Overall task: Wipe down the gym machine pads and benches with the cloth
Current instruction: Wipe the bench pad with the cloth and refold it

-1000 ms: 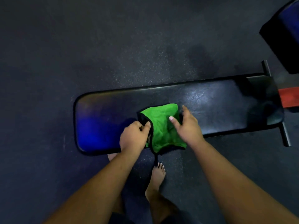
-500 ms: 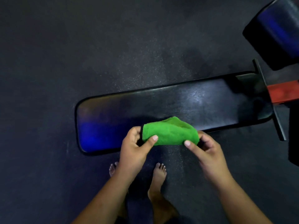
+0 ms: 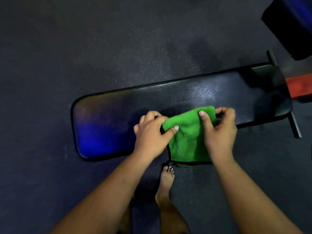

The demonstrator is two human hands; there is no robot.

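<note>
Over the near long edge of the bench (image 3: 194, 97), roughly mid-length: green cloth (image 3: 187, 142) held up between both hands, lower hem hanging past the edge toward the floor (image 3: 84, 48).

Left hand (image 3: 152, 134) pinches the cloth's left upper corner, thumb on top. Right hand (image 3: 219, 130) grips the right upper edge, fingers curled round the fold. Hands apart, cloth spanning the gap.

Handling, my read: light, soft microfibre, zero stiffness, sags and bunches wherever unsupported. Black stitched hem is the firmest line to hold. For wiping, better folded into a pad under a flat palm than held by the corners.

Bench pad looks like smooth vinyl, glossy sheen right of centre; cloth should slide easily, may skid if dry.

Room: full pad length open left and right of the hands. Right end has a frame crossbar (image 3: 295, 125) and red frame piece (image 3: 300, 87) just beyond. Another dark pad (image 3: 290, 26) sits far right, well apart. Bare foot (image 3: 166, 181) close under the near edge.
</note>
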